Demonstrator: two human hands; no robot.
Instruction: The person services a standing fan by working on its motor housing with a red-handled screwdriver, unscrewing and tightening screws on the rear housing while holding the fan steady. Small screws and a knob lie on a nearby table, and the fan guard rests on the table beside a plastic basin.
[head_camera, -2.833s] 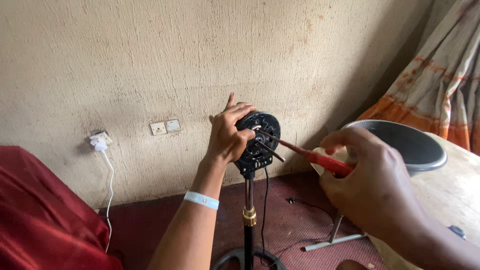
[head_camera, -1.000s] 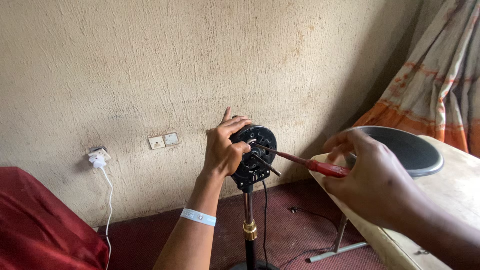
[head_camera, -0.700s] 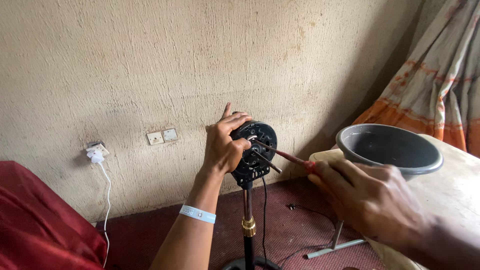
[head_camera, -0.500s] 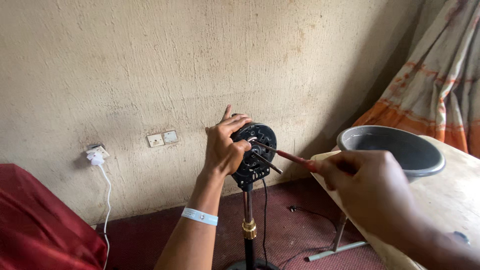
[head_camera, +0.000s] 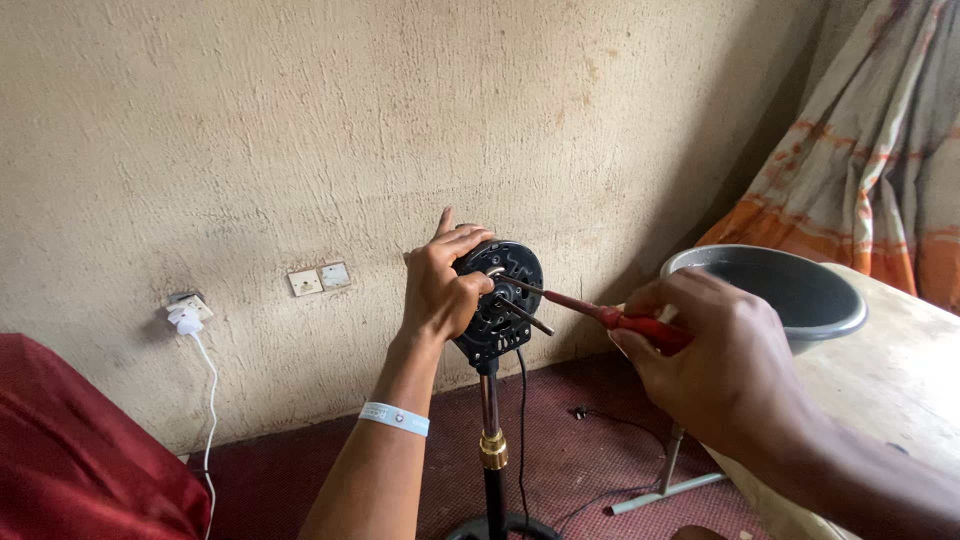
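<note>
fingers of left hand clamp black motor housing; right hand grips red screwdriver, tip at housing's 12 o'clock; screw not out yet.

Your left hand is covering the left side of the black motor head, and the red screwdriver is crossing its front from your right hand. The wall is closing in just behind. A grey basin and wooden table are crowding the right; space is lying open above and lower left of the stand pole.
</note>
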